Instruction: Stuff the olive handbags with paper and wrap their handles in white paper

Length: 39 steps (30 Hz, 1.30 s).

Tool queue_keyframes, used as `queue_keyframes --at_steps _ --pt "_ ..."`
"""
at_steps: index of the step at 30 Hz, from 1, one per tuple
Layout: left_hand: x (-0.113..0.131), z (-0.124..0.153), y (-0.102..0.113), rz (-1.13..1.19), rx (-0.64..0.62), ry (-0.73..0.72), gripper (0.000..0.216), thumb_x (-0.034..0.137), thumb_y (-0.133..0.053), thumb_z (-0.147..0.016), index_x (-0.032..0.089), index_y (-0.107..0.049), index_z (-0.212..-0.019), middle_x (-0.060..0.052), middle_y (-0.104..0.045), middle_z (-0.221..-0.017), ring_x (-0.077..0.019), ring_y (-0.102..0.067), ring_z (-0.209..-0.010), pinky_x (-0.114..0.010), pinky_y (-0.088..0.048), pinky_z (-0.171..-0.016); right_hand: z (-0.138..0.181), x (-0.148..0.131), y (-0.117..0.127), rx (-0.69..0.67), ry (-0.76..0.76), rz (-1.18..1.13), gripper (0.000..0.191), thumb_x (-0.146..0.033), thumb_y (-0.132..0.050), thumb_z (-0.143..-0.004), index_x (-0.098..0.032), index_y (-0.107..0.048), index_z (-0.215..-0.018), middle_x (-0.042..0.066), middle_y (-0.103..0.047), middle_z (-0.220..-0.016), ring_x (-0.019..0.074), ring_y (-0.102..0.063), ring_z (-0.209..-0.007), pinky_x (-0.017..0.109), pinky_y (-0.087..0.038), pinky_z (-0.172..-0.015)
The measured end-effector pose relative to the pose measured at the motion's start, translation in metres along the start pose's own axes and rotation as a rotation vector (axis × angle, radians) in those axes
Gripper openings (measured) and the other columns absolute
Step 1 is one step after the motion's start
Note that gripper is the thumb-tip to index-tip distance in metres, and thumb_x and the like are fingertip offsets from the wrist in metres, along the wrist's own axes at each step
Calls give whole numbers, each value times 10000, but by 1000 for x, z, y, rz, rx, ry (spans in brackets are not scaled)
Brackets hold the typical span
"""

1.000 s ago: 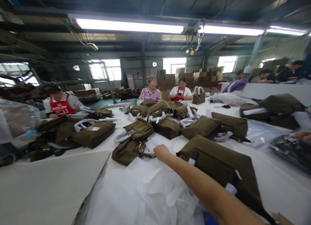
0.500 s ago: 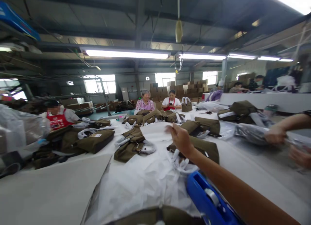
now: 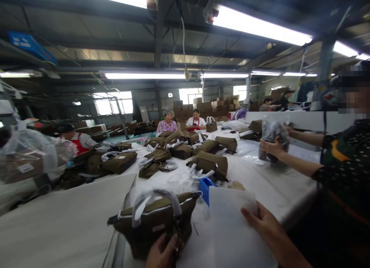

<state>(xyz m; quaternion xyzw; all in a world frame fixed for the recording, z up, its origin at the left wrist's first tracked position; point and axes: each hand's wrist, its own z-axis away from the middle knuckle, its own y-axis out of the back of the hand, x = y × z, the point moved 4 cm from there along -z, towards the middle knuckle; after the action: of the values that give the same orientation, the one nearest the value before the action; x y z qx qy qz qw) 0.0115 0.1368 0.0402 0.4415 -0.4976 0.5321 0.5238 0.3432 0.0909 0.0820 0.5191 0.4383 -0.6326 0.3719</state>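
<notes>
Head view: above the left hand (image 3: 163, 250), seemingly grasping hanging trim (image 3: 178, 235), the handles (image 3: 175, 206) of the bag (image 3: 141, 227) are already wrapped; the white sheet (image 3: 229, 229) pinched in the right hand (image 3: 268, 223) looks not yet placed.

The bag (image 3: 137, 231) looks like matt cloth; the sheet (image 3: 228, 225), smooth, matt paper; the dispenser (image 3: 205, 189), smooth plastic; the pouch (image 3: 274, 131), glossy clear plastic.

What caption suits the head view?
Left hand at an olive handbag, right hand holding a white sheet, more bags on the table beyond.
</notes>
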Motion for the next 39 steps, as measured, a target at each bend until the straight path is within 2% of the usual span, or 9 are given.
queue_keyframes --at_steps 3,7,9,12,14,17,24,31,39 --pt "5 10 0 -74 9 58 678 732 -795 -605 144 -743 -938 -93 -773 -869 -281 -747 -857 -312 -591 -715 32 43 -8 -130 -192 -52 557 -597 -738 -803 -165 -672 -1147 119 -754 -1030 295 -736 -887 378 -596 -768" --pt "11 16 -1 -109 12 129 639 696 -805 -621 146 -731 -939 -87 -768 -907 -235 -726 -820 -269 -560 -673 42 71 -22 -198 -144 82 581 -624 -761 -769 -150 -723 -1102 119 -747 -1117 302 -705 -1046 370 -567 -887" --pt "14 17 -2 -122 -4 164 616 680 -800 -641 146 -728 -940 -95 -765 -913 -197 -700 -709 -240 -516 -566 38 79 -36 -291 -121 172 596 -665 -730 -774 -133 -739 -1043 135 -758 -1066 308 -719 -993 379 -575 -852" --pt "21 18 -6 -125 -45 194 587 659 -785 -680 139 -726 -947 -99 -755 -895 -152 -648 -603 -207 -447 -468 31 88 -59 -415 -127 188 639 -674 -702 -785 -125 -714 -1111 147 -766 -1014 301 -743 -888 373 -592 -739" --pt "25 18 -9 -111 -68 198 567 652 -779 -693 131 -720 -908 -96 -743 -884 -147 -637 -605 -197 -431 -445 25 94 -76 -469 -120 183 634 -647 -682 -807 -129 -692 -1171 145 -766 -1021 291 -749 -864 357 -594 -689" --pt "28 19 -10 -83 -73 185 549 641 -763 -722 131 -716 -918 -101 -737 -941 -163 -654 -681 -204 -475 -473 16 104 -99 -524 -94 219 561 -613 -645 -830 -114 -721 -1075 147 -770 -970 286 -750 -809 349 -587 -645" --pt "28 19 -1 -70 -26 165 595 636 -788 -696 142 -721 -1019 -88 -719 -945 -202 -684 -759 -234 -546 -525 1 105 -123 -518 35 321 303 -422 -652 -858 -143 -760 -903 94 -774 -856 245 -719 -757 333 -533 -700" --pt "20 24 -4 4 0 236 580 601 -815 -678 147 -738 -1029 -141 -734 -1055 -262 -714 -858 -253 -571 -522 14 101 -144 -586 -39 128 440 -559 -662 -875 -156 -769 -1015 67 -765 -911 218 -696 -779 301 -526 -698" --pt "-1 29 -7 -3 -34 253 603 642 -818 -661 147 -759 -1001 -131 -761 -991 -243 -720 -803 -262 -580 -590 19 107 -169 -485 -218 -172 490 -616 -695 -846 -147 -749 -978 68 -729 -874 201 -654 -816 290 -506 -724"
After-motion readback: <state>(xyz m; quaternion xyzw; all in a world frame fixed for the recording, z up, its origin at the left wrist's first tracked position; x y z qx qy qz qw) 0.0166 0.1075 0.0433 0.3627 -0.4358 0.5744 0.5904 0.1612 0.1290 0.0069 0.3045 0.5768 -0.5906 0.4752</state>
